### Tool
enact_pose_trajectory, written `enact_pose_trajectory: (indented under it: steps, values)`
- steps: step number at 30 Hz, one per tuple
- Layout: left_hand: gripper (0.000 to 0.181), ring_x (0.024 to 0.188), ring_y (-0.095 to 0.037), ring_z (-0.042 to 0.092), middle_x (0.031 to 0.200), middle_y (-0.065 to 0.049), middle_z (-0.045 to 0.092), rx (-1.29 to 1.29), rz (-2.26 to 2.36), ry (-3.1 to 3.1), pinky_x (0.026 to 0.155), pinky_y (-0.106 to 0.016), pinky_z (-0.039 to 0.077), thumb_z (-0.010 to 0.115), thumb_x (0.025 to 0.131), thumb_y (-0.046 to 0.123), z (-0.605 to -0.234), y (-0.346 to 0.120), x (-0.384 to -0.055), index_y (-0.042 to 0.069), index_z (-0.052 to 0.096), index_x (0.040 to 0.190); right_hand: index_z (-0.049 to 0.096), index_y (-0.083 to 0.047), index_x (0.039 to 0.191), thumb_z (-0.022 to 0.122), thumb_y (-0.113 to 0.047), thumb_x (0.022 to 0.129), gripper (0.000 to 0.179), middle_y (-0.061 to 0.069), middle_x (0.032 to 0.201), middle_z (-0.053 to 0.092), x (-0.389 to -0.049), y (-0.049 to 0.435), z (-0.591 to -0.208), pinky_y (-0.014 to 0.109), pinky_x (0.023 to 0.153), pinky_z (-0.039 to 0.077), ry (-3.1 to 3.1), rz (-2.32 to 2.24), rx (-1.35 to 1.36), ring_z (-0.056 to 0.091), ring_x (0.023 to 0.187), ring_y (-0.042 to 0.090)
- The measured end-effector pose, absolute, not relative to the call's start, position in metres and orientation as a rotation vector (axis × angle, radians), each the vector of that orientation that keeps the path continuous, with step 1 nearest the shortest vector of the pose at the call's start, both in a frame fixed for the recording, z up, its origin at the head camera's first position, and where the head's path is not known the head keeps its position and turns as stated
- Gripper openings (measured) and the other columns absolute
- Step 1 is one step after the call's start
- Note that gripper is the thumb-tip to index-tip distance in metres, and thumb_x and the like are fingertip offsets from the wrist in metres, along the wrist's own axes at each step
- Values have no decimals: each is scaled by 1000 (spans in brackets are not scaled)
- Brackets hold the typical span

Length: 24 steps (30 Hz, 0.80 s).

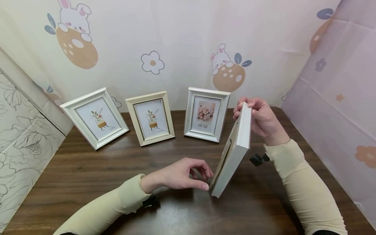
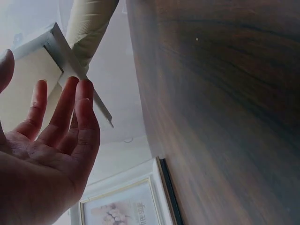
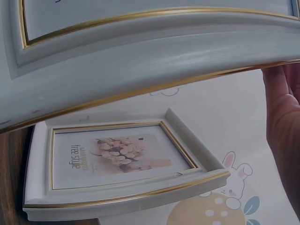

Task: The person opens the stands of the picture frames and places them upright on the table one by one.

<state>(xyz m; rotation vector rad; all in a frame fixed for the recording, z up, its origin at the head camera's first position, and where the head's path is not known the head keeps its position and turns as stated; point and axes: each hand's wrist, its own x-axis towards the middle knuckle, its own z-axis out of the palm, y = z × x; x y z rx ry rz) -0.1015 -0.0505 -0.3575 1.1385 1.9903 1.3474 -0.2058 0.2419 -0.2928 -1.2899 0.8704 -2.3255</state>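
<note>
A white picture frame [image 1: 235,147] is held tilted above the table, its brown back facing left. My right hand [image 1: 262,119] grips it at the upper end, fingers over the edge. In the right wrist view the front of this frame [image 3: 154,61] shows gold trim, and part of the right hand [image 3: 283,108] is at the right edge. My left hand [image 1: 183,174] is beside the lower end with loosely bent fingers, holding nothing. From the left wrist view, its fingers [image 2: 63,108] overlap the frame [image 2: 70,58]; whether they touch it I cannot tell.
Three frames stand along the back of the dark wooden table [image 1: 123,163]: a white one [image 1: 113,138] at left, a cream one [image 1: 136,127] in the middle and another white one [image 1: 189,112] with a flower picture. Behind them hangs a patterned curtain [image 1: 182,39].
</note>
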Motion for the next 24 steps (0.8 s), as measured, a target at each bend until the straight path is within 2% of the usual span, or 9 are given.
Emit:
enact_pose_trajectory:
  steps: [2,10,24]
  values:
    - [24,96,-6,64,109,-8,69,1135,1333,1999,83,-28,55,76,90,21,-357,-49,-100,8,63,106,68,8,105,62,6,92,14,22,113,62,-206,242,-292,47,96,49,855,-2308,-1296,63,103,37]
    - [19,91,-5,63,96,8,66,1130,1319,2004,81,-26,54,73,93,22,-355,-49,-100,10,61,103,67,7,105,61,5,93,13,23,114,61,-204,244,-292,45,97,49,826,-2290,-1300,63,104,37]
    - [17,92,-9,63,92,6,65,1167,1332,2036,81,-28,55,72,93,24,-354,-58,-105,14,63,103,67,7,109,59,4,96,15,21,116,60,-202,255,-296,43,96,48,858,-2227,-1355,60,105,36]
